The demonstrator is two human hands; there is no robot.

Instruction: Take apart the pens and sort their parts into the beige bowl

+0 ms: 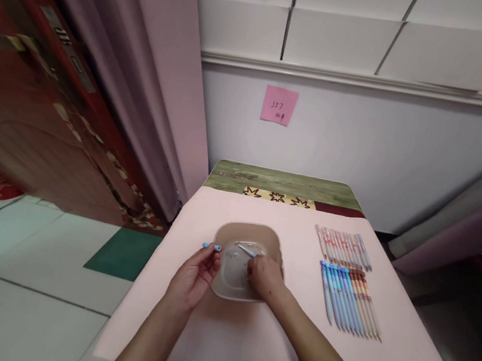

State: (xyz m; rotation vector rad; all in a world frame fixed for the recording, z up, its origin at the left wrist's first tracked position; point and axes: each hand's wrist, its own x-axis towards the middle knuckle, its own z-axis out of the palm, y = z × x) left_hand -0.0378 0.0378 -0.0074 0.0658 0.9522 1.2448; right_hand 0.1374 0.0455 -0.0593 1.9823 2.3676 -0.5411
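Observation:
My left hand (196, 273) pinches a small blue tube, like a pen cap (209, 246), at the left rim of a beige plastic basin (227, 228). Over the basin's right half, my right hand (263, 275) is closed around a slim pale pen-like barrel (246, 249), whose far end points up and left. A few small whitish bits (235, 255) lie on the basin floor. My right fingers hide part of the barrel and of the basin.
To the right lie a row of blue and brown pens (347, 302) and, behind it, a row of pinkish pens (342, 247). A pale pink cloth (200, 210) covers most of the table. The wall behind bears a pink note (279, 105).

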